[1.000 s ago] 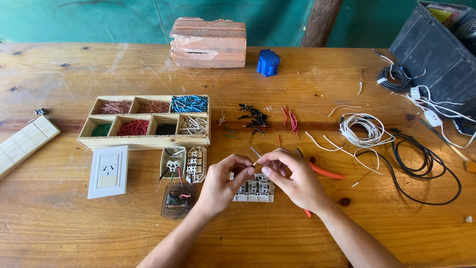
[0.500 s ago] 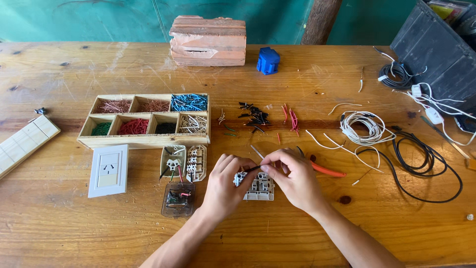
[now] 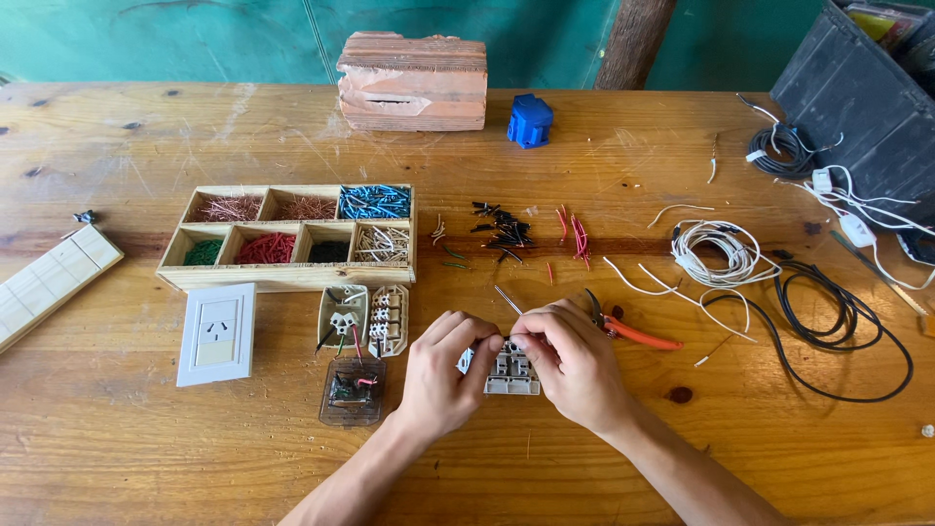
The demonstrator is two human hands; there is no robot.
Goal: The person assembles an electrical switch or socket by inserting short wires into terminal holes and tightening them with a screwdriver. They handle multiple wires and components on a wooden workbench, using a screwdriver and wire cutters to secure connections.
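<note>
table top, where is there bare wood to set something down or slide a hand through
Bare wood lies in the near left corner of the table below the white outlet plate, and along the far edge left of the brick. It is crowded around both hands, the socket part, and among the cables on the right.

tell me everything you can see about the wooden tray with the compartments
The wooden tray is a shallow, pale, open-topped box lying flat on the table, left of centre, behind the white outlet plate. Dividers split it into seven compartments: three in the back row, four in front. The back row holds coppery strands in two and blue wire pieces in the third; the front row holds green, red, dark and pale pieces. Neither hand touches it.
</note>
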